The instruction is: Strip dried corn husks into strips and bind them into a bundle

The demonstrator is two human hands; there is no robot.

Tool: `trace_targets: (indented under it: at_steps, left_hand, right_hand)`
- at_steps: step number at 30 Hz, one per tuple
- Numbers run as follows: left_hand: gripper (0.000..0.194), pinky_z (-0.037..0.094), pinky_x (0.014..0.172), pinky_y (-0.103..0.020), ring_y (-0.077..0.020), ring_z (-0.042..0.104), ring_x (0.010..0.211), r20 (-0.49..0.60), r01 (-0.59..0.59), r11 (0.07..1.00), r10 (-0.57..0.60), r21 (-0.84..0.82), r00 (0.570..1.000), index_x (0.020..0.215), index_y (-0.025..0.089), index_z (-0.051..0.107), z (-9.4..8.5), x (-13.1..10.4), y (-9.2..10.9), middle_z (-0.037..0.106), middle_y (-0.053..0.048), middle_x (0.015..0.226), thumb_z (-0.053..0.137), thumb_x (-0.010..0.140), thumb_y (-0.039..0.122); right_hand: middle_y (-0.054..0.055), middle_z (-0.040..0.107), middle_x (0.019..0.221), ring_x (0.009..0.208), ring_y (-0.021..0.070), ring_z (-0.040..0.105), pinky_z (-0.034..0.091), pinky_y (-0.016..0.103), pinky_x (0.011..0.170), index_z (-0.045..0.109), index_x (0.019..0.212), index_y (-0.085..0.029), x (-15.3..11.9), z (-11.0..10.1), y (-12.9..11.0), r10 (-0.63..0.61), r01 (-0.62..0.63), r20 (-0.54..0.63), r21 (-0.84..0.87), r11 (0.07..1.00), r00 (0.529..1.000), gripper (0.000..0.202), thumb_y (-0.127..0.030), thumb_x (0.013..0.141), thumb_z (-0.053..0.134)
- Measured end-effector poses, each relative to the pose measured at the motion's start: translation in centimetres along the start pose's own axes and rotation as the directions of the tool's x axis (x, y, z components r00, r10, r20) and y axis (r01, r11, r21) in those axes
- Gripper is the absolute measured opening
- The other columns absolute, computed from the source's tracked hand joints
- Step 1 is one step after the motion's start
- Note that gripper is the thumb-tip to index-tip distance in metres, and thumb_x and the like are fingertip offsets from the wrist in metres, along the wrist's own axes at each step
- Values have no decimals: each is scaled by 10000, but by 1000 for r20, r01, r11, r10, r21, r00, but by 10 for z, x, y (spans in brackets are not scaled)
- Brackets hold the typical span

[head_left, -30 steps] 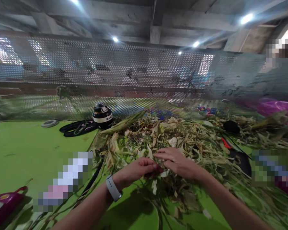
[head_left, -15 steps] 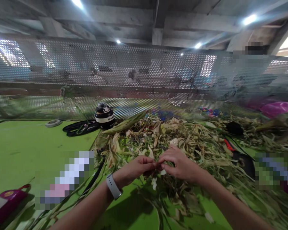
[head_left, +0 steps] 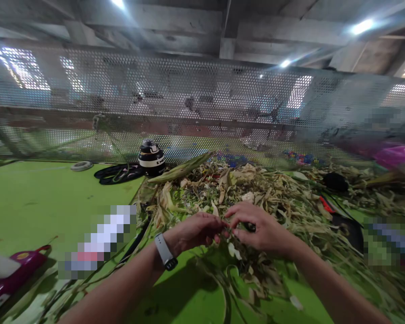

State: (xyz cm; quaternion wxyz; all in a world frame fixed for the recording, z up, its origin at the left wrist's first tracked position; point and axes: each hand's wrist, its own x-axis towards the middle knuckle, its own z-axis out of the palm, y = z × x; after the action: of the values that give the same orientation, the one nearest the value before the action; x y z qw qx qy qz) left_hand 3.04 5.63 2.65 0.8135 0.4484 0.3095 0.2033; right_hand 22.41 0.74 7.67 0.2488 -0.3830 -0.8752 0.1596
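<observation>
Green table (head_left: pixel 189 294) lies under left hand (head_left: pixel 198 229) and right hand (head_left: pixel 261 228), husks (head_left: pixel 276 191) beyond. Both curl, nearly meeting; whether pinching anything, I cannot tell. Light, steady touch likely suits.

Dim light, streaky glare around ceiling lamps (head_left: pixel 362 27) (edges stretched), dark shadow on table (head_left: pixel 64 193)

The black container (head_left: pixel 151 170) seems to bear a "U" (head_left: pixel 154 147) (its white band's (head_left: pixel 151 161) lettering is blurred).
</observation>
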Motion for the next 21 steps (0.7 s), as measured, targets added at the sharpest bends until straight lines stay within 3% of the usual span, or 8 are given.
trace_targets:
  at_steps: [5,13,21]
  left_hand:
    - [158,324,438,-140,-46,548,512,38,-2,999,4,-54,999,790,113,671,-1,2,-4,672,-33,710,667,645,176]
    - [94,345,422,-143,-55,527,469,19,8,999,-7,-47,1000,665,86,675,-2,6,-8,628,-23,561,626,614,148]
    - [164,366,455,-139,-39,528,469,19,-28,999,27,35,999,692,104,694,-2,2,-5,644,0,583,757,560,177]
  right_hand:
    - [39,586,1114,1035,174,515,391,354,895,641,775,-209,-1,0,2,22,-25,43,75,997,999,115,-150,770,543]
    - [36,582,1133,1030,186,527,394,364,897,662,755,-215,-2,1,0,27,-44,103,164,986,994,148,-104,701,580]
    - [33,560,1123,1029,198,507,368,372,899,589,745,-199,-4,-2,-1,16,-46,122,245,969,992,125,-106,687,531]
